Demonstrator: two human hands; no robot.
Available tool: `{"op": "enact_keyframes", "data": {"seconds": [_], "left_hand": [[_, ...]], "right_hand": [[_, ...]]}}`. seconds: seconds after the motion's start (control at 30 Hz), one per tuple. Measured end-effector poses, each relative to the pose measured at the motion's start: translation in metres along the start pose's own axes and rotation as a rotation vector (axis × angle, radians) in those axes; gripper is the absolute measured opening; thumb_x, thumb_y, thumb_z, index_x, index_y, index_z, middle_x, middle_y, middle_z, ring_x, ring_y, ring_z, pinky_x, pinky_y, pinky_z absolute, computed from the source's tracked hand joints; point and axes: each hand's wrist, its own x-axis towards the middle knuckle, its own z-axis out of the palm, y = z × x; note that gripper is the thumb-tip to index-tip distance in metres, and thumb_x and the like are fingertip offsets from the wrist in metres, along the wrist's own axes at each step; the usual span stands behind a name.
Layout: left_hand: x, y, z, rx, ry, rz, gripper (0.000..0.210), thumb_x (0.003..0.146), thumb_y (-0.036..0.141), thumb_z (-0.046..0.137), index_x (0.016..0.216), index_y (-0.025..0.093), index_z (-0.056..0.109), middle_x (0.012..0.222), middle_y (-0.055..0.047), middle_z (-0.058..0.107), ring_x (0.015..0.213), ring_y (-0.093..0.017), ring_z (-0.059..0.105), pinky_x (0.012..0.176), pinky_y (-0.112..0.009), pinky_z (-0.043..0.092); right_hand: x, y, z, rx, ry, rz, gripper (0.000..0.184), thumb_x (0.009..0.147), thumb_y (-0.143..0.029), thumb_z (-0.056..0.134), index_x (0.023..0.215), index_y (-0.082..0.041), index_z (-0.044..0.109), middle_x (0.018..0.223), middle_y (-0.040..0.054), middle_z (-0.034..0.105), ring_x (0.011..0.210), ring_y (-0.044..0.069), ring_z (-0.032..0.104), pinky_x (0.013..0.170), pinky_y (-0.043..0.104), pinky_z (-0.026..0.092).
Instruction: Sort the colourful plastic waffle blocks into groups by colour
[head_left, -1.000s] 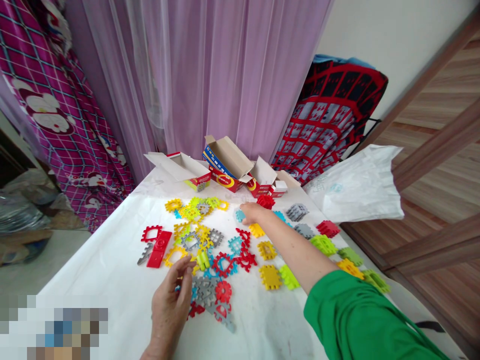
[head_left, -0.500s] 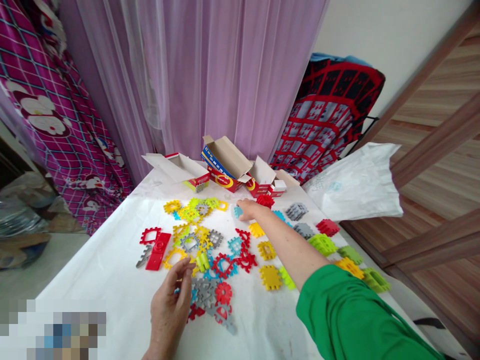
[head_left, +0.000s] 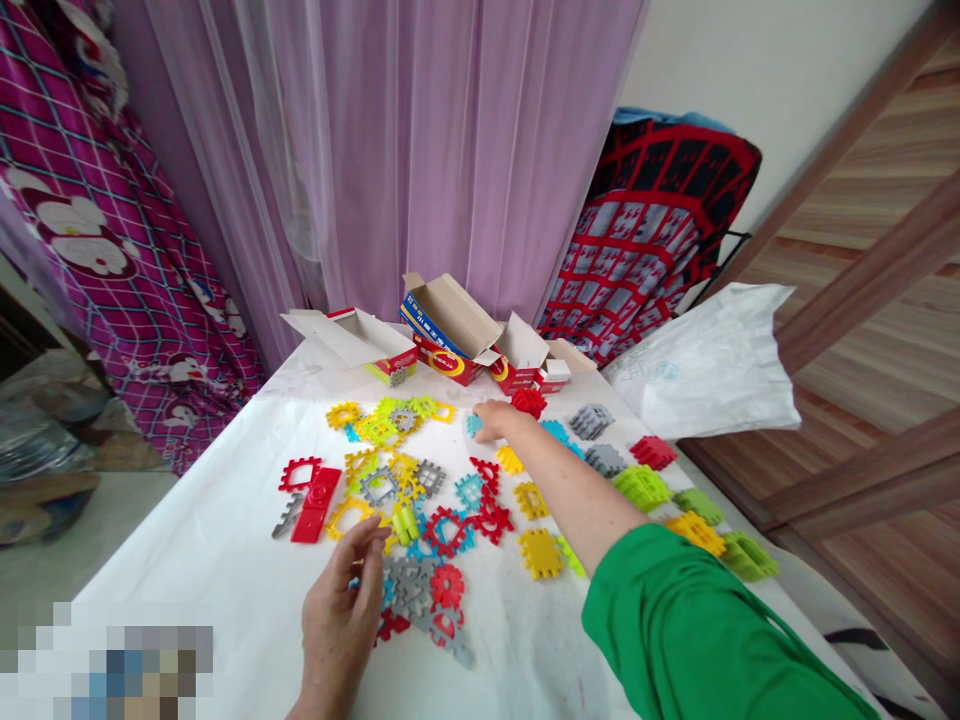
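Note:
Far out over the table, my right hand [head_left: 491, 420] is closed on a light blue toothed building piece [head_left: 473, 426]; its fingertips are partly hidden. My left hand [head_left: 345, 590] hovers at the near side, half curled with thumb and fingers apart and nothing visible in it. Close to its fingertips are lime green tubes [head_left: 405, 524] and a yellow square frame [head_left: 349, 518]. Grey gear-edged pieces [head_left: 411, 585] and a red round gear [head_left: 448, 586] lie just right of it. Beyond my right hand sits a stack of red pieces [head_left: 529, 403].
Opened boxes [head_left: 450, 355] line the table's back edge. Stacks of grey [head_left: 592, 421], lime [head_left: 643, 487] and orange pieces [head_left: 696, 532] stand along the right. A white plastic bag [head_left: 705, 365] hangs at the right edge. Red flat pieces [head_left: 315, 505] lie at left.
The view has shifted very slightly. Both hands stay nearly where they were, my right hand still on the light blue piece.

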Motion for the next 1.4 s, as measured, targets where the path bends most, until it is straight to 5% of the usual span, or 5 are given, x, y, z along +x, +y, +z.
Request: {"op": "enact_keyframes", "data": {"seconds": [0.7, 1.07, 1.4], "left_hand": [[0.001, -0.001, 0.001, -0.026, 0.004, -0.016, 0.036, 0.081, 0.049, 0.057, 0.103, 0.023, 0.067, 0.087, -0.005, 0.078, 0.071, -0.018, 0.073, 0.057, -0.023, 0.057], [0.004, -0.007, -0.001, -0.026, -0.005, 0.012, 0.037, 0.083, 0.050, 0.056, 0.105, 0.023, 0.067, 0.089, -0.005, 0.078, 0.077, -0.019, 0.074, 0.060, -0.025, 0.058], [0.015, -0.010, 0.002, 0.021, -0.014, 0.036, 0.038, 0.082, 0.052, 0.051, 0.104, 0.023, 0.064, 0.094, -0.006, 0.078, 0.083, -0.021, 0.074, 0.073, -0.032, 0.060]], "right_hand": [[-0.006, -0.002, -0.001, 0.038, 0.029, 0.001, 0.066, 0.070, -0.037, 0.074, 0.131, -0.020, 0.056, 0.132, 0.0154, 0.059, 0.115, 0.030, 0.060, 0.091, 0.034, 0.049], [-0.068, 0.021, -0.049, 0.063, 0.217, 0.000, 0.037, 0.085, -0.029, 0.056, 0.122, -0.028, 0.065, 0.127, 0.0064, 0.065, 0.115, 0.027, 0.060, 0.089, 0.033, 0.048], [-0.122, -0.030, 0.019, 0.066, 0.188, -0.294, 0.037, 0.079, -0.020, 0.060, 0.113, -0.030, 0.069, 0.120, 0.0013, 0.068, 0.116, 0.021, 0.059, 0.093, 0.026, 0.046]]}}
